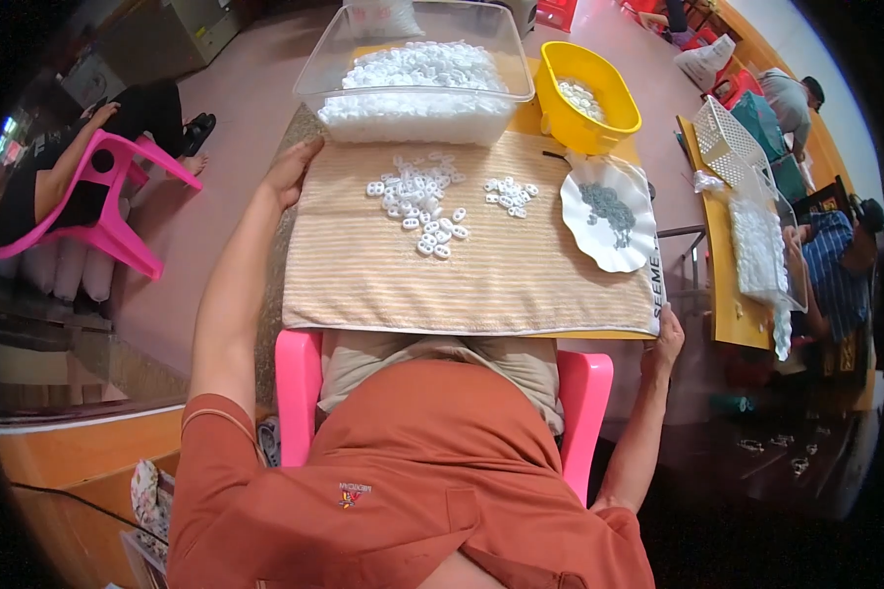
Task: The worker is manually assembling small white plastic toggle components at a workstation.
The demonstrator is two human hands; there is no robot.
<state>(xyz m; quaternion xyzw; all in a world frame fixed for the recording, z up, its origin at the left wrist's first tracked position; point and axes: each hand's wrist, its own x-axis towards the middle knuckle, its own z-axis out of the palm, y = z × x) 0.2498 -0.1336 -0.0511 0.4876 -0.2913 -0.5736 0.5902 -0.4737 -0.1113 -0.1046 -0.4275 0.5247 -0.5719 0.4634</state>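
Note:
My left hand (293, 174) is wrapped round the left edge of a small table, beside its striped tan towel (363, 285). At the near right corner my right hand (669, 334) grips the table edge, its fingers partly hidden. On the towel lies a loose pile of white oval plastic pieces (417, 196) with two holes each. A smaller cluster of the same white pieces (511, 195) sits to its right. A white scalloped dish (629, 257) holds a heap of tiny grey-green parts (607, 211).
A clear plastic bin (413, 128) full of white pieces stands at the far edge. Beside it is a yellow tub (587, 133) with some pale pieces. A person sits on a pink chair (118, 187) at left; others work at a yellow-topped table (737, 319) on the right.

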